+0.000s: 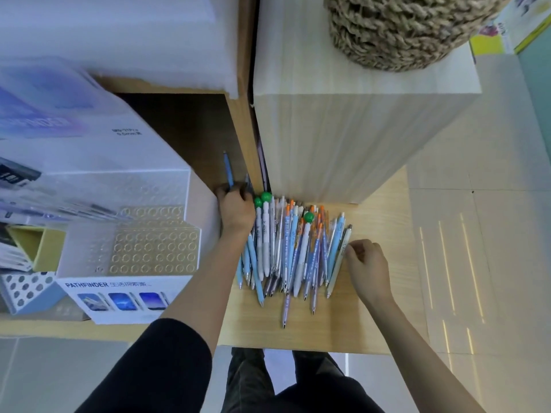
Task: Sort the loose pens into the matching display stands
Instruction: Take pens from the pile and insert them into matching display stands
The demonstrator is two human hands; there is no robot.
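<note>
Light-wood bench (328, 332) under me, pale tiled floor off to the right. Left grip (235, 210) is closed round a blue pen (228, 171) that sticks up past the knuckles; possibly a second dark one with it, too blurred to call. Right grip (368, 263) has fingers curled at the pale pen (340, 257) on the pile's right edge; can't tell if it's actually pinched. Pen pile (286, 248) lies between both grips: mixed blue, white, orange, green-capped, looks unsorted. PATHFINDER stand (155, 248) just left of my left forearm: every gold-ringed hole I can see is empty. Small blue stand (26, 287) further left also looks empty. My read: barely started, nearly everything left. Behind the pile is a pale wood block (357, 129) with a woven basket (402, 31) on top.
</note>
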